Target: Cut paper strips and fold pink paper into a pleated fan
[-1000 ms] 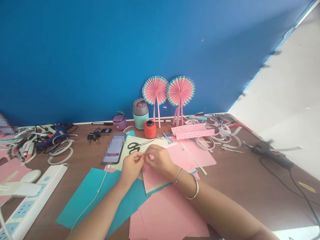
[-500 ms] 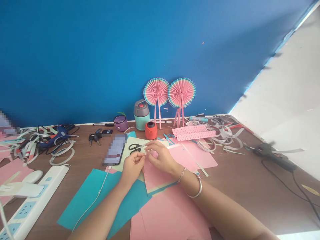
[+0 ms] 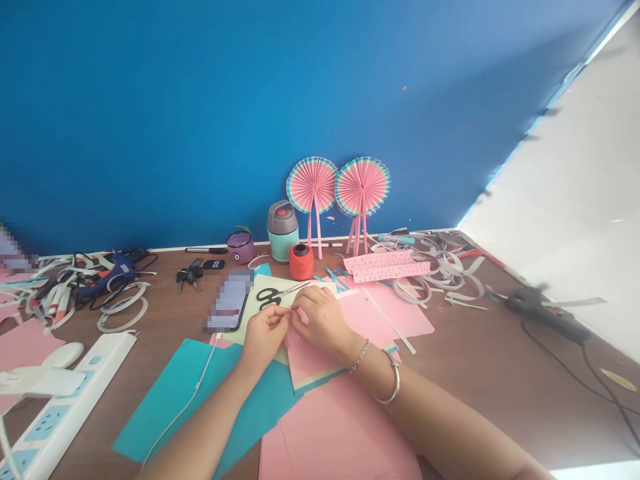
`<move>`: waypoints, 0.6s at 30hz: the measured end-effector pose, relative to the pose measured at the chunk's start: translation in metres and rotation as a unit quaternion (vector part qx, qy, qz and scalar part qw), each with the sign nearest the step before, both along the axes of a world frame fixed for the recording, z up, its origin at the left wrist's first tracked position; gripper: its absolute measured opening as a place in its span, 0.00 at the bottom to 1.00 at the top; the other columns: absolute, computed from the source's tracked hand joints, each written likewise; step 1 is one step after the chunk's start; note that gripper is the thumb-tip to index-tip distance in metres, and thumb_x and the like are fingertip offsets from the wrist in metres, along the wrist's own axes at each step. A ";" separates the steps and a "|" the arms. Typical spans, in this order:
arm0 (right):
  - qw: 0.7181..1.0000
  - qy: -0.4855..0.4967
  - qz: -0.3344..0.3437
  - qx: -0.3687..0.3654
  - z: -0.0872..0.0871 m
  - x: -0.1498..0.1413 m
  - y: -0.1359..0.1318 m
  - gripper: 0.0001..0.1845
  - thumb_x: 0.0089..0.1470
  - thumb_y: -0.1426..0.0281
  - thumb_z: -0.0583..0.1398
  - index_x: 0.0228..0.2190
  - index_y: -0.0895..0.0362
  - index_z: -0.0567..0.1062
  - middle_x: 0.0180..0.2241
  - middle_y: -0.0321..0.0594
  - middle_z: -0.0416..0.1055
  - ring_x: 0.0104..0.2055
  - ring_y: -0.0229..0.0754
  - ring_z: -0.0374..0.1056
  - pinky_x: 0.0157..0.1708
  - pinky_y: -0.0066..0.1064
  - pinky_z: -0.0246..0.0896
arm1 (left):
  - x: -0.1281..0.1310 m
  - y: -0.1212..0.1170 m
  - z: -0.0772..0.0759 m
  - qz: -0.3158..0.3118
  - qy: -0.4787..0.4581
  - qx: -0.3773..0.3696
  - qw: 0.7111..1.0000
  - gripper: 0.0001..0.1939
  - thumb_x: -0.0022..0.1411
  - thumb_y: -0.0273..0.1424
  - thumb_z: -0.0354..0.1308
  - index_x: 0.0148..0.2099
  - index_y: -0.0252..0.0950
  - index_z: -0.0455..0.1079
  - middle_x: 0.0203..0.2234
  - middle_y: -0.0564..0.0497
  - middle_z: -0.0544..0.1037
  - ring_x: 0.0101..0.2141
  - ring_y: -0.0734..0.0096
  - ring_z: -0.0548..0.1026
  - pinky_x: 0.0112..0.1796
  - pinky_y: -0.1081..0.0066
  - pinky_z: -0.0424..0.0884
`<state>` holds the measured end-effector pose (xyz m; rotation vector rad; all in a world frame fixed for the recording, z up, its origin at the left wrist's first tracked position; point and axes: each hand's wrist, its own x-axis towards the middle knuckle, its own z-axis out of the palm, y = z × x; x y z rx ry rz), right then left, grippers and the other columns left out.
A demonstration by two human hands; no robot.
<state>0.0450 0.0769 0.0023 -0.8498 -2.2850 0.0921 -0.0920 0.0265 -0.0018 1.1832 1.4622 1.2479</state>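
Meeting near pink paper (image 3: 316,360), left hand (image 3: 264,335) and right hand (image 3: 321,320) are pinched tight; whether they hold anything cannot be told. Scissors (image 3: 268,292) lie beyond.

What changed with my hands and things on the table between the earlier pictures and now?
Your right hand, its fingers spread half a second ago, has drawn them together again beside your left hand. The left hand stayed pinched, and the scissors, phone and paper fans stayed put.

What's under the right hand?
A pink sheet shows below and beside the right hand; the part directly beneath is covered, as is anything the hand may hold.
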 end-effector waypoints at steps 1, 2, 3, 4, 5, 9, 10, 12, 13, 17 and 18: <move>1.000 -0.002 0.001 -0.002 0.000 0.000 0.000 0.04 0.49 0.75 0.57 0.26 0.57 0.71 0.30 0.40 0.71 0.35 0.43 0.62 0.34 0.34 0.51 | 0.000 0.000 0.000 -0.002 0.001 0.000 1.000 0.09 0.50 0.36 0.57 0.28 0.36 0.68 0.10 0.60 0.69 0.13 0.77 0.67 0.20 0.77 0.61; 1.000 -0.003 0.002 -0.003 0.001 0.000 0.000 0.04 0.50 0.76 0.56 0.26 0.57 0.71 0.30 0.40 0.70 0.34 0.43 0.62 0.34 0.34 0.51 | 0.000 0.000 0.000 -0.003 0.001 0.000 1.000 0.08 0.50 0.36 0.57 0.28 0.36 0.68 0.10 0.60 0.69 0.13 0.77 0.67 0.20 0.77 0.61; 1.000 -0.003 0.003 -0.003 0.001 0.001 0.000 0.04 0.50 0.76 0.56 0.26 0.57 0.71 0.29 0.40 0.70 0.34 0.42 0.62 0.34 0.34 0.51 | 0.000 0.000 0.001 -0.004 0.002 -0.001 1.000 0.08 0.50 0.36 0.57 0.28 0.36 0.68 0.10 0.60 0.69 0.13 0.77 0.67 0.20 0.77 0.61; 1.000 -0.002 0.006 -0.001 0.002 0.001 0.001 0.04 0.50 0.76 0.56 0.27 0.57 0.71 0.29 0.40 0.71 0.34 0.42 0.62 0.34 0.34 0.51 | 0.000 0.000 0.001 -0.005 0.003 -0.001 1.000 0.08 0.50 0.36 0.57 0.28 0.36 0.68 0.10 0.60 0.69 0.13 0.77 0.67 0.20 0.77 0.61; 1.000 -0.002 0.009 0.001 0.002 0.001 0.001 0.04 0.50 0.75 0.56 0.27 0.57 0.71 0.29 0.40 0.71 0.34 0.42 0.62 0.34 0.34 0.51 | 0.000 0.000 0.002 -0.006 0.004 -0.002 1.000 0.08 0.50 0.36 0.57 0.28 0.36 0.68 0.10 0.60 0.69 0.13 0.77 0.67 0.20 0.77 0.61; 1.000 -0.002 0.015 0.005 0.004 0.002 0.001 0.04 0.49 0.76 0.56 0.25 0.58 0.71 0.28 0.40 0.71 0.32 0.42 0.62 0.34 0.33 0.51 | 0.001 -0.001 0.006 -0.007 0.007 -0.009 1.000 0.08 0.50 0.36 0.57 0.28 0.36 0.68 0.09 0.59 0.68 0.13 0.77 0.66 0.21 0.77 0.60; 1.000 -0.001 0.015 0.003 0.004 0.002 0.000 0.04 0.48 0.76 0.56 0.25 0.58 0.71 0.28 0.40 0.71 0.32 0.41 0.62 0.34 0.33 0.51 | 0.002 -0.001 0.007 -0.007 0.007 -0.011 1.000 0.08 0.50 0.36 0.57 0.27 0.36 0.68 0.09 0.59 0.68 0.13 0.76 0.66 0.21 0.76 0.60; 1.000 0.004 0.017 -0.008 0.003 0.001 -0.001 0.05 0.48 0.76 0.56 0.25 0.57 0.71 0.28 0.40 0.71 0.32 0.42 0.62 0.34 0.33 0.51 | 0.002 -0.002 0.008 -0.006 0.008 -0.015 1.000 0.08 0.49 0.36 0.58 0.27 0.36 0.68 0.09 0.59 0.68 0.13 0.76 0.66 0.20 0.76 0.60; 1.000 0.011 0.018 -0.017 0.003 0.000 -0.001 0.05 0.48 0.76 0.56 0.25 0.57 0.71 0.28 0.40 0.71 0.32 0.42 0.63 0.34 0.33 0.52 | 0.002 -0.003 0.008 -0.006 0.007 -0.018 1.000 0.09 0.49 0.37 0.58 0.27 0.36 0.68 0.09 0.59 0.68 0.13 0.76 0.66 0.21 0.76 0.60; 0.991 0.092 0.000 -0.099 0.006 0.003 0.008 0.05 0.47 0.75 0.56 0.24 0.57 0.71 0.28 0.39 0.72 0.33 0.42 0.66 0.35 0.33 0.56 | 0.000 -0.002 0.006 0.008 0.003 -0.029 1.000 0.10 0.50 0.38 0.58 0.28 0.36 0.67 0.09 0.59 0.68 0.13 0.75 0.66 0.22 0.75 0.61; 0.984 0.124 -0.017 -0.126 0.009 0.008 0.015 0.05 0.46 0.75 0.56 0.23 0.57 0.71 0.27 0.39 0.72 0.32 0.42 0.66 0.36 0.33 0.58 | -0.001 -0.001 0.005 0.016 0.002 -0.033 0.999 0.10 0.50 0.39 0.58 0.28 0.36 0.67 0.09 0.60 0.68 0.13 0.76 0.65 0.22 0.76 0.60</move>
